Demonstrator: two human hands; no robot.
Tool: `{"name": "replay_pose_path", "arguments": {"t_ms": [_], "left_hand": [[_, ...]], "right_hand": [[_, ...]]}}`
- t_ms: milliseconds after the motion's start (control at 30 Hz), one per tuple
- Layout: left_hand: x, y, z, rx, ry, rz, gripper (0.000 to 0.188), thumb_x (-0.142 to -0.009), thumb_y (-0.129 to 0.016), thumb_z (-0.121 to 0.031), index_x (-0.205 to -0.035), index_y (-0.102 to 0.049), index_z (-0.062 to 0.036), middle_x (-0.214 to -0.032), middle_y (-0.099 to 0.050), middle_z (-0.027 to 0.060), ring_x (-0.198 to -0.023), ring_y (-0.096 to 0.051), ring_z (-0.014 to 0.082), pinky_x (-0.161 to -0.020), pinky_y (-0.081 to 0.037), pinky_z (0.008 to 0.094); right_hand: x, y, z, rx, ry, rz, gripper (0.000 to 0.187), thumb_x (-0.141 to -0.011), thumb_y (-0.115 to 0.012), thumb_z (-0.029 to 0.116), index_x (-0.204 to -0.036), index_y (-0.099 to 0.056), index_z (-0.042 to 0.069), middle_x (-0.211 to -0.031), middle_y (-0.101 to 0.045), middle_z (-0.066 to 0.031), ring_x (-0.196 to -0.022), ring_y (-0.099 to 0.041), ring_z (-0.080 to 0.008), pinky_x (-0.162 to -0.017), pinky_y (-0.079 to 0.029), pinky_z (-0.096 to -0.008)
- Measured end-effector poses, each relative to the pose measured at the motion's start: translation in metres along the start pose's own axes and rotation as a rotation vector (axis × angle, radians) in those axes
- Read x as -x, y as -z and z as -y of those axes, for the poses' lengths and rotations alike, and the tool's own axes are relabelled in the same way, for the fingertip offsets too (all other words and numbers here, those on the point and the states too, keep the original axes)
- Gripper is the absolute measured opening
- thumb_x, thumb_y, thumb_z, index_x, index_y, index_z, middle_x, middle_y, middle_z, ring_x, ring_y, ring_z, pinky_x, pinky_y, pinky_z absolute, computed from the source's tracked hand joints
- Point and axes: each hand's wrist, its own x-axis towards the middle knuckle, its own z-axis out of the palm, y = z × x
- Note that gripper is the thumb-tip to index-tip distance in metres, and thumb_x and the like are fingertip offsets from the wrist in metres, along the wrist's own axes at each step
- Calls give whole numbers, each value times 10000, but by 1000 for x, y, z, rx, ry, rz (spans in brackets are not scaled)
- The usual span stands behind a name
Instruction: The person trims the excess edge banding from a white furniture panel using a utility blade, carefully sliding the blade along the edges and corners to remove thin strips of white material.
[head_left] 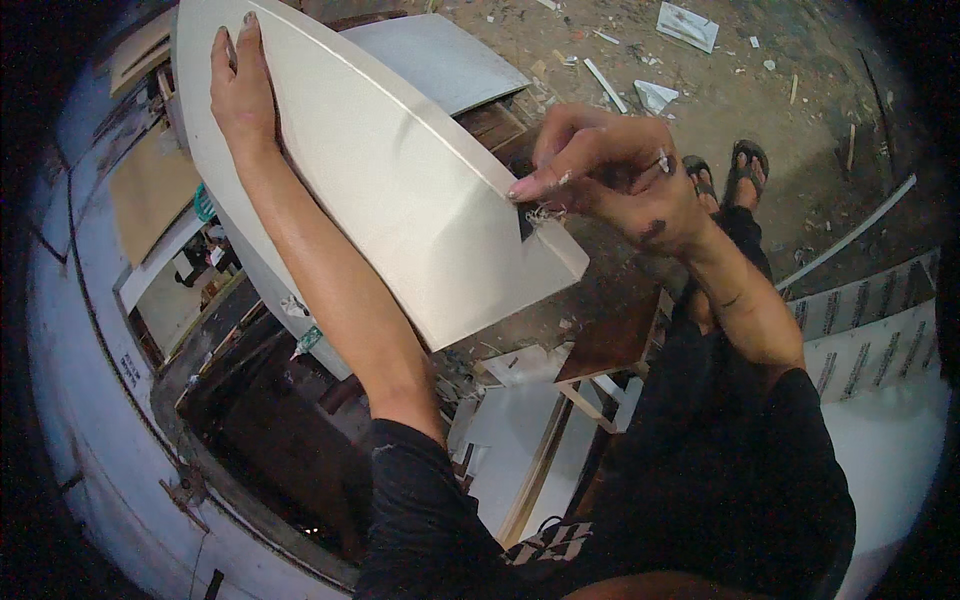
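A long cream-white panel (380, 180) with a raised strip along its far edge lies before me, slanting from the upper left toward the middle. My left hand (243, 95) rests flat on its upper left part, fingers stretched out. At the panel's right edge, my right hand (625, 185) is closed in a pinch, thumb tip at the edge strip. Below the thumb there is a dark pointed patch (527, 222); I cannot tell whether it is a thin blade or a gap. Pale curly shavings (546, 214) hang beside it. Whatever the fingers hold is hidden.
Another pale board (440, 60) lies beyond the panel. Scraps litter the dirt floor (740, 90) at the upper right. A brown board (615, 340) and wooden strips (540, 470) are near my legs. Printed white sheets (870, 330) stand at right, and a sandaled foot (745, 170) shows.
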Motion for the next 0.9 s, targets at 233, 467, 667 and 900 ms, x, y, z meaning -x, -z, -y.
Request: {"name": "replay_pose_path", "arguments": {"t_ms": [233,467,667,900], "left_hand": [[8,-11,-10,-11,38,6,719,-938,-544,-475,-1445,-387,11,-1361,-536,188,-1167,-566,233,-983,-441,316],[7,-12,-13,66,24,33,706,-944,-534,-460,-1446,-383,13,-1340,-550,195,-1152,-575,243,-971,-449,316],[2,-8,-5,-34,3,12,693,-946,-527,-451,-1445,-388,9,-1345,-546,197,-1153,-575,246,-971,-448,320],[5,-9,-11,-52,-4,4,686,-941,-515,-455,-1442,-402,-1,-1362,-535,191,-1170,-566,238,-983,-441,323]], "right_hand": [[16,3,-2,-18,-6,-35,170,-821,-694,-27,-962,-759,41,-860,-586,-51,-788,-553,-114,-692,-440,-230],[24,3,1,-54,-38,-22,162,-818,-713,-22,-959,-759,43,-858,-568,-49,-783,-548,-112,-692,-441,-233],[27,3,2,-26,-22,-15,142,-835,-714,13,-969,-755,34,-862,-567,-50,-778,-546,-112,-690,-438,-231],[31,3,1,16,-17,-20,133,-849,-705,29,-973,-754,31,-872,-569,-54,-780,-546,-111,-693,-432,-228]]}}
